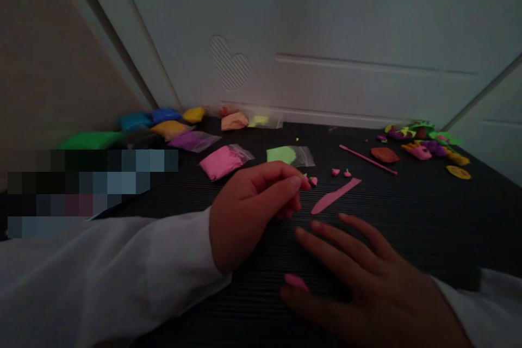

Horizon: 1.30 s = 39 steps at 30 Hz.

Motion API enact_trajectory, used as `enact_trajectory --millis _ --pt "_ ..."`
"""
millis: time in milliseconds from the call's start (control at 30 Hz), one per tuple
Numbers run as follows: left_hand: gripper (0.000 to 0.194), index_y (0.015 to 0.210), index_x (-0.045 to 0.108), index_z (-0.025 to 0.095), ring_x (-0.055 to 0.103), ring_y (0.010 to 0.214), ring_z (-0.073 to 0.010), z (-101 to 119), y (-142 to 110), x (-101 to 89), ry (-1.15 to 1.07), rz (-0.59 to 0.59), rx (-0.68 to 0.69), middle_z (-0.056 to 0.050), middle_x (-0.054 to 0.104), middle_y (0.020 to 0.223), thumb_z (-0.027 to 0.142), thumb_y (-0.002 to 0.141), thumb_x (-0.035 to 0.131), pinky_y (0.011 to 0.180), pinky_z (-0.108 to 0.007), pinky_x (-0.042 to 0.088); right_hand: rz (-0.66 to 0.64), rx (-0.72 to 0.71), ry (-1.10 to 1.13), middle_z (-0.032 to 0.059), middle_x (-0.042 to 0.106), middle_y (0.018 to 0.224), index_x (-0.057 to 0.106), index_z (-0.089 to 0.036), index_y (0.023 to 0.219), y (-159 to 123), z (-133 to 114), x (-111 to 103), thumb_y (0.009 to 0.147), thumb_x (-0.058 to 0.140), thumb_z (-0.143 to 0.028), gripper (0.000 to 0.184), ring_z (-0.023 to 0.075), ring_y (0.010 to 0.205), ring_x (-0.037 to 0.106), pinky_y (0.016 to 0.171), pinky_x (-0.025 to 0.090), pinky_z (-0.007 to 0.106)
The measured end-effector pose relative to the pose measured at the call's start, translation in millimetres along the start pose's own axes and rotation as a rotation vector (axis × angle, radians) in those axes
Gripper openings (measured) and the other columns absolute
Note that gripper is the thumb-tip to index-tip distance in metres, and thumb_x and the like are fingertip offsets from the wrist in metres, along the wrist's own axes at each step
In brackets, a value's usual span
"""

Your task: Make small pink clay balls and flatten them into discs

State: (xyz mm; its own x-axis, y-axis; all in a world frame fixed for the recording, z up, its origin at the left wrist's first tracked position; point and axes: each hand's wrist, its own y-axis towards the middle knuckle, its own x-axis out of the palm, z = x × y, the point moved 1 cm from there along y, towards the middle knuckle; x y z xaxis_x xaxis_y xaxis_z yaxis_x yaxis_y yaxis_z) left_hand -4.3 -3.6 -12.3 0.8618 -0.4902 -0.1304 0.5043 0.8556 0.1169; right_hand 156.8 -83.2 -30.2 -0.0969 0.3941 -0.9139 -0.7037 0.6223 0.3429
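Note:
My left hand (261, 196) is closed above the dark table, thumb pressed against the curled index finger. Whatever may be between those fingertips is too small or hidden to make out. Just beyond them lie tiny pink and green clay pieces (314, 181), with two more small clay bits (335, 172) farther right. A flat pink modelling knife (336, 196) rests between the two hands. Fingers spread, my right hand (362, 277) is low over the table's near side. By its thumb tip sits a small pink clay lump (297, 282), partly covered by the thumb.
Bags of coloured clay, including a pink one (223, 163) and a light green one (281, 155), line the left and back. A thin pink stick tool (367, 159), a reddish clay disc (384, 154) and colourful clay figures (422, 150) lie at right. A white panelled surface (326, 27) stands behind.

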Motion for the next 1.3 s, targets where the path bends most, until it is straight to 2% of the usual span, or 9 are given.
enact_trajectory --millis 100,200,400,600,733,900,1100,1200,1300 --pt "0.015 0.078 0.058 0.018 0.048 0.055 -0.0069 0.9 0.0 -0.2 -0.002 -0.006 0.002 0.004 0.054 0.061 0.025 0.081 0.045 0.052 -0.016 0.039 0.003 0.071 0.035 0.0068 0.044 0.124 0.042 -0.041 0.116 -0.4 2.2 -3.3 0.069 0.032 -0.068 0.055 0.0267 0.108 0.043 0.079 0.037 0.048" --pt "0.015 0.078 0.057 0.019 0.047 0.055 -0.006 2.0 0.0 0.0 0.009 -0.02 -0.01 0.004 0.053 0.06 0.024 0.081 0.044 0.052 -0.014 0.039 -0.023 0.156 0.085 0.0079 0.04 0.126 0.041 -0.037 0.118 -1.5 5.1 -6.2 0.065 0.036 -0.07 0.063 0.0274 0.112 0.038 0.084 0.032 0.05" --pt "0.015 0.078 0.057 0.018 0.047 0.055 -0.0053 2.6 -0.4 0.7 0.01 -0.033 -0.019 0.005 0.053 0.06 0.025 0.081 0.044 0.052 -0.014 0.038 0.035 0.265 0.238 0.0044 0.04 0.126 0.044 -0.029 0.117 -0.6 3.2 -7.2 0.074 0.045 -0.047 0.047 0.0225 0.114 0.035 0.09 0.03 0.043" --pt "0.015 0.078 0.056 0.018 0.046 0.055 -0.0052 3.3 0.8 1.2 0.008 -0.044 -0.038 0.005 0.052 0.06 0.026 0.081 0.044 0.051 -0.014 0.038 0.125 0.386 0.395 0.0005 0.057 0.093 0.057 -0.022 0.075 12.4 -0.5 -2.2 0.062 0.061 -0.045 0.027 0.0192 0.092 0.047 0.081 0.036 0.036" --pt "0.015 0.077 0.056 0.018 0.046 0.055 -0.0053 2.9 0.7 1.7 0.02 -0.026 -0.036 0.005 0.052 0.06 0.025 0.081 0.043 0.051 -0.014 0.037 0.045 0.382 0.449 0.0008 0.055 0.09 0.054 -0.021 0.072 16.8 -1.4 0.0 0.068 0.057 -0.032 0.013 0.0175 0.088 0.047 0.076 0.037 0.035" --pt "0.016 0.077 0.056 0.018 0.045 0.055 -0.0057 2.1 0.3 2.2 -0.001 -0.021 -0.053 0.005 0.051 0.06 0.027 0.081 0.043 0.051 -0.016 0.036 0.104 0.354 0.465 0.0002 0.056 0.088 0.054 -0.022 0.069 7.0 2.4 3.4 0.07 0.054 -0.023 0.001 0.0163 0.088 0.048 0.076 0.039 0.033" --pt "0.016 0.077 0.057 0.018 0.045 0.055 -0.0051 1.5 0.4 1.4 -0.02 -0.036 -0.062 0.005 0.051 0.059 0.027 0.081 0.044 0.051 -0.015 0.036 0.162 0.359 0.393 0.0006 0.059 0.092 0.055 -0.023 0.073 1.0 9.1 1.3 0.066 0.059 -0.035 0.015 0.0171 0.091 0.051 0.075 0.043 0.031" --pt "0.015 0.077 0.057 0.018 0.045 0.054 -0.0048 1.5 0.7 1.1 -0.035 -0.036 -0.076 0.005 0.052 0.059 0.026 0.08 0.045 0.051 -0.014 0.036 0.138 0.196 0.146 0.0044 0.059 0.101 0.058 -0.021 0.093 0.0 11.1 -1.0 0.071 0.051 -0.042 0.031 0.0191 0.093 0.053 0.072 0.046 0.031" --pt "0.014 0.076 0.057 0.018 0.046 0.054 -0.0047 2.0 0.9 1.3 -0.046 -0.036 -0.099 0.005 0.052 0.059 0.025 0.08 0.045 0.051 -0.014 0.036 0.095 -0.045 -0.114 0.0016 0.056 0.109 0.049 -0.031 0.112 -3.7 13.4 -0.4 0.078 0.045 -0.032 0.034 0.0186 0.097 0.053 0.072 0.047 0.032"
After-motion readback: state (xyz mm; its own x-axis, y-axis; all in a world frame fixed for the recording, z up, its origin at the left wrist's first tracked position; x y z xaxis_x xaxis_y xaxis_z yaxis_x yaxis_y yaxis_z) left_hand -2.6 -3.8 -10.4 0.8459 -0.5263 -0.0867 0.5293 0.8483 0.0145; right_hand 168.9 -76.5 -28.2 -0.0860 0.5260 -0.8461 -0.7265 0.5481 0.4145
